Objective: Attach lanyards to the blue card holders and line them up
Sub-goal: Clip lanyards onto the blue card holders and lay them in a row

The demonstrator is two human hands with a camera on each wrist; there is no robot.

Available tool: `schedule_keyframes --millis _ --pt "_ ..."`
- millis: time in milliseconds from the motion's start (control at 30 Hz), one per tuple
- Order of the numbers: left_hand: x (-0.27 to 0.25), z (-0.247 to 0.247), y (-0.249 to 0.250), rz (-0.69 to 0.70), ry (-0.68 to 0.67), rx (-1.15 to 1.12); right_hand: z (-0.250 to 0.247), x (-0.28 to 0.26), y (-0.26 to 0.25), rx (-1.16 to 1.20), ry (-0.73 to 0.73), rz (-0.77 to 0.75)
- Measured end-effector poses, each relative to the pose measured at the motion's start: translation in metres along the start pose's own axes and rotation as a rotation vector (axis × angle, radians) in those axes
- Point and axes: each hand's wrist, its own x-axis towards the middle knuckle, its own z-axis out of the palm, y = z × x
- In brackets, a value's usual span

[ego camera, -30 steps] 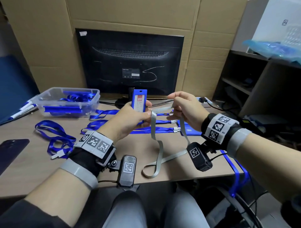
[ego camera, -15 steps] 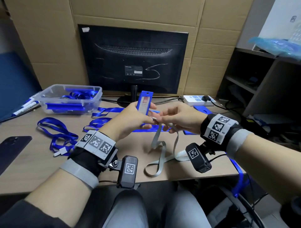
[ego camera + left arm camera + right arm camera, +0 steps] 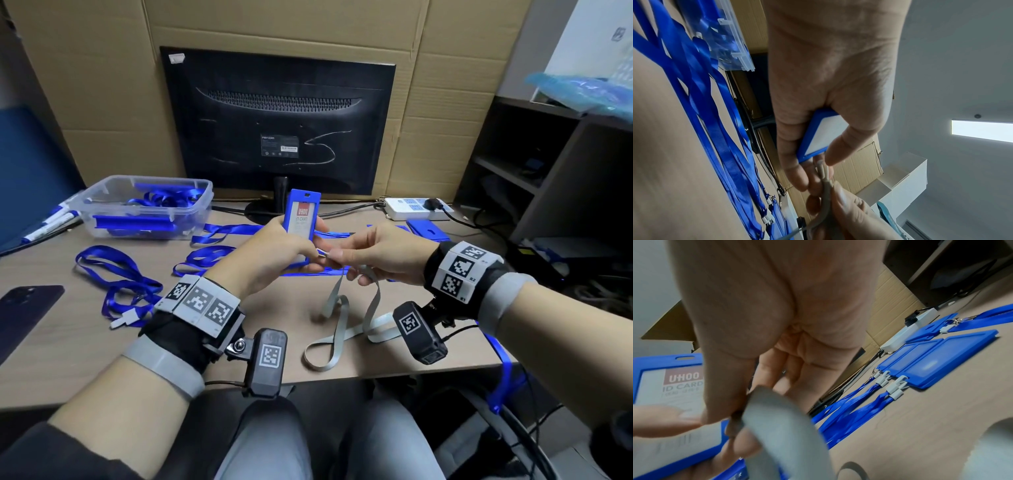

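My left hand (image 3: 291,251) grips a blue card holder (image 3: 301,214) upright above the desk, its white UHOO card facing me; the same blue card holder (image 3: 818,136) shows between thumb and fingers in the left wrist view. My right hand (image 3: 371,255) pinches the clip end of a grey lanyard (image 3: 342,315), right beside the left fingertips. The grey strap (image 3: 781,426) hangs down and loops on the desk edge. Finished blue holders with blue lanyards (image 3: 931,363) lie side by side on the desk behind the hands.
A clear plastic bin (image 3: 147,209) with blue lanyards and holders stands at back left. Loose blue lanyards (image 3: 116,277) lie left of it, a dark phone (image 3: 24,308) at the left edge. A monitor (image 3: 277,123), power strip (image 3: 418,209) and shelf (image 3: 548,178) border the back and right.
My right hand came down and left with the grey lanyard's end until it met the left fingertips. The card holder stayed upright in the left hand.
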Motion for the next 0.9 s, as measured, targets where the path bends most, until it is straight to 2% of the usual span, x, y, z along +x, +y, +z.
schedule_keyframes --millis 200,300,400,500,600,733,900 --pt "-0.002 0.001 0.002 -0.027 -0.042 0.001 -0.003 0.001 0.003 -0.033 -0.071 -0.013" --pt "-0.003 0.000 0.004 -0.098 -0.008 -0.057 -0.007 0.001 0.004 -0.075 -0.010 -0.021" --pt "-0.008 -0.005 0.007 -0.149 -0.023 -0.015 -0.013 0.000 0.002 -0.056 0.115 -0.087" --pt "-0.011 -0.014 0.008 -0.135 -0.089 0.064 -0.020 0.000 -0.001 0.036 0.190 -0.183" --pt "-0.008 -0.019 0.008 -0.115 -0.064 0.117 -0.023 0.002 -0.003 0.055 0.219 -0.277" --pt "0.001 -0.018 0.005 -0.157 0.021 0.197 -0.021 0.003 -0.005 0.031 0.166 -0.316" --pt "-0.001 -0.017 0.005 -0.149 -0.081 0.175 -0.016 0.003 -0.003 0.006 0.033 -0.299"
